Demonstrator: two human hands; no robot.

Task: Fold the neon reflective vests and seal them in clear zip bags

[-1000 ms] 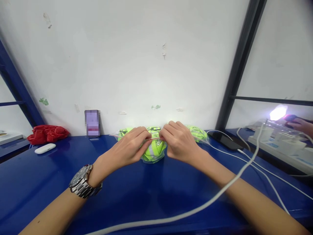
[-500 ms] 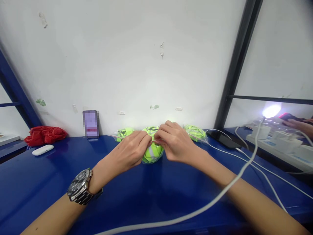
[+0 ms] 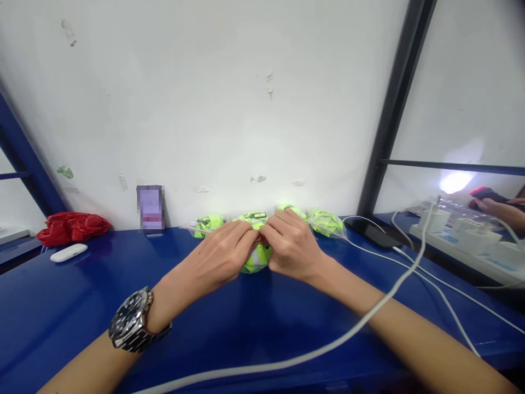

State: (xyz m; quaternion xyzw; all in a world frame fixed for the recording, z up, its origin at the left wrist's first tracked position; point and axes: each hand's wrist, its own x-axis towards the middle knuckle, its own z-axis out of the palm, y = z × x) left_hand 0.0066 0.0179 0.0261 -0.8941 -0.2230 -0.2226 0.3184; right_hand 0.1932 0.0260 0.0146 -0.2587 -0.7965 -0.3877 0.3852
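My left hand [image 3: 225, 249] and my right hand [image 3: 290, 243] meet at the top of a clear plastic bag [image 3: 257, 260] that stands on the blue table. Folded neon-yellow fabric with a pale grey stripe fills it. Both hands are closed, fingertips pinching the bag's edge close together; the pinched part is mostly hidden. Behind them are more bagged neon-yellow bundles: one bundle [image 3: 208, 223] beyond my left hand, another bundle [image 3: 326, 221] to the right, and a third partly covered by my right hand. A metal watch [image 3: 132, 322] is on my left wrist.
A white cable [image 3: 303, 358] loops across in front of my forearms. On the blue table [image 3: 246, 334] lie a red plastic bag [image 3: 74, 227], a white case [image 3: 69, 253] and a dark phone [image 3: 375, 232]. Another phone [image 3: 151, 209] leans on the wall. At right, a person's hand [image 3: 498, 209] holds a lit device.
My right hand has shifted slightly left and closed up against my left hand along the bag's edge. More of the bundle behind it shows. The view has moved slightly.
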